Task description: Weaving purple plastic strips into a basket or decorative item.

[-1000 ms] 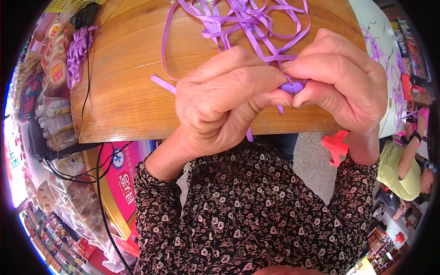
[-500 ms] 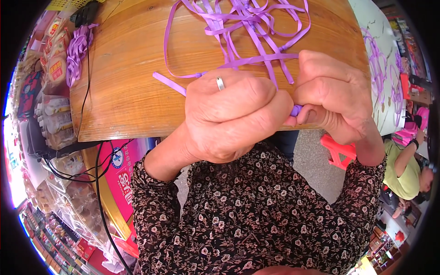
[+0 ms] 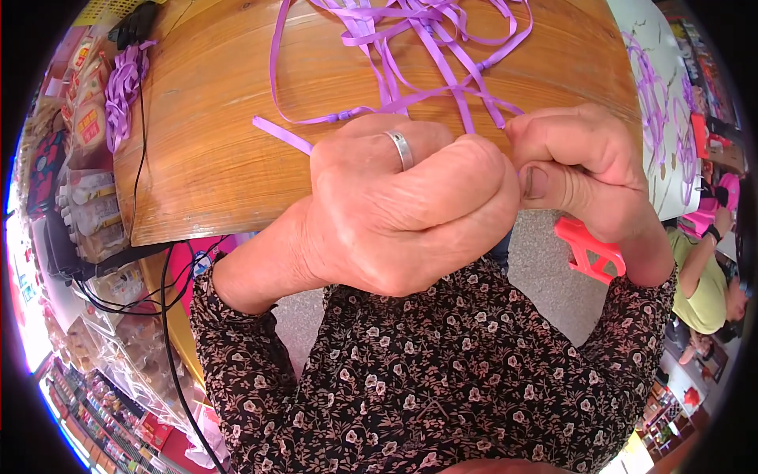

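My left hand (image 3: 414, 209), with a silver ring on it, is closed around a flat purple strap (image 3: 282, 135); one loose end of it sticks out past the knuckles. My right hand (image 3: 583, 167) is pressed against the left one, fingers curled and thumb pinching the strap where the two hands meet. Between them the hands hide the gripped part almost wholly. Just beyond lies a loose tangle of purple straps (image 3: 452, 75) on the wooden table. A small dark purple fitting (image 3: 341, 116) sits on a strap beside my left hand.
A bundle of purple straps (image 3: 122, 91) hangs at the table's left edge, near a black cable (image 3: 140, 178) and packaged goods (image 3: 88, 126). More straps (image 3: 654, 110) lie on a white marbled surface at right. A red stool (image 3: 588, 251) stands below; another person (image 3: 699, 276) is at far right.
Both hands have come closer together, and the purple knot that showed between them is now covered. My left hand has turned a little; the straps on the table have shifted slightly.
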`<state>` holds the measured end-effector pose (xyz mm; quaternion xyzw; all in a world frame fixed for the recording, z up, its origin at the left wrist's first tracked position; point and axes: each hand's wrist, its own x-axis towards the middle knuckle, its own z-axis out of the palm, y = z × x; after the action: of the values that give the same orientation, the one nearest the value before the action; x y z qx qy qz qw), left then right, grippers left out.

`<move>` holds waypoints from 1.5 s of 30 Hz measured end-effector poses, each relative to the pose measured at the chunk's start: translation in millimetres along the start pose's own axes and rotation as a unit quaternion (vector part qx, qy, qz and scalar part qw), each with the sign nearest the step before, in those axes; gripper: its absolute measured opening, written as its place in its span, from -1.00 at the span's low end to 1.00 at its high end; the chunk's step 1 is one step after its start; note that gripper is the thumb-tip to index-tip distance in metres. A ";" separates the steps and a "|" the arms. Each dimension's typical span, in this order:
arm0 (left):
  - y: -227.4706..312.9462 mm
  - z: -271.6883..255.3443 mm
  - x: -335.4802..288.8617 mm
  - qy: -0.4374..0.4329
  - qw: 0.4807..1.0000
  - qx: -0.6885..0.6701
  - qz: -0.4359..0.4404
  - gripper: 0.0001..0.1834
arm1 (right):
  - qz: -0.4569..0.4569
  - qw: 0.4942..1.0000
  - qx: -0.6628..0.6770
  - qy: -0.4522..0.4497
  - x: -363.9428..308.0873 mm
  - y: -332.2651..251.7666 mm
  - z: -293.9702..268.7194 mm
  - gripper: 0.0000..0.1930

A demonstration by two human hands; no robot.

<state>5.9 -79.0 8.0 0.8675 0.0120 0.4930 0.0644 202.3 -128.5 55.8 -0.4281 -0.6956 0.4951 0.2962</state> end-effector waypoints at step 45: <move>0.1 8.0 -9.7 0.053 0.912 -0.237 -0.331 -0.90 | -0.335 0.869 -0.331 0.151 16.0 20.0 -0.6 -0.73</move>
<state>7.7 -80.7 -4.3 0.7458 0.1848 0.4772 0.4265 201.5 -111.1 36.9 -0.3117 -0.8673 0.0361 0.3864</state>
